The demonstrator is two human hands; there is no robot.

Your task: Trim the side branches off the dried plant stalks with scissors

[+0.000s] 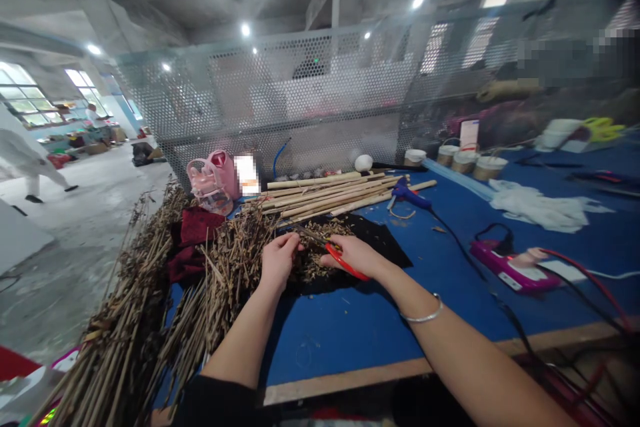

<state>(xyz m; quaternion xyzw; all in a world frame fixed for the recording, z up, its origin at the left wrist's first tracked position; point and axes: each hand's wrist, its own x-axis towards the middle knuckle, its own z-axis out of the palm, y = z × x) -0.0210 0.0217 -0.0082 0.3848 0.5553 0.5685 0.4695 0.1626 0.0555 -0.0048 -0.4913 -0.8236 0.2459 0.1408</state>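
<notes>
My right hand point(356, 253) is closed round scissors point(346, 266) with red handles, their dark blades pointing left toward my other hand. My left hand point(278, 260) has its fingers pinched together near the blade tips; what lies between them is too small to make out. Beneath both hands, a pile of dry plant clippings point(320, 267) covers part of a black cloth point(385, 243). Just left of my left hand lies a thick bundle of dried brown stalks point(220, 280).
Pale wooden sticks point(330, 195) lie behind the clippings, beside a blue glue gun point(410, 194). A purple power strip point(515, 270) with cords sits right on the blue table point(345, 340). More stalks point(110, 340) lean along the left edge. A perforated metal screen point(300, 93) stands behind.
</notes>
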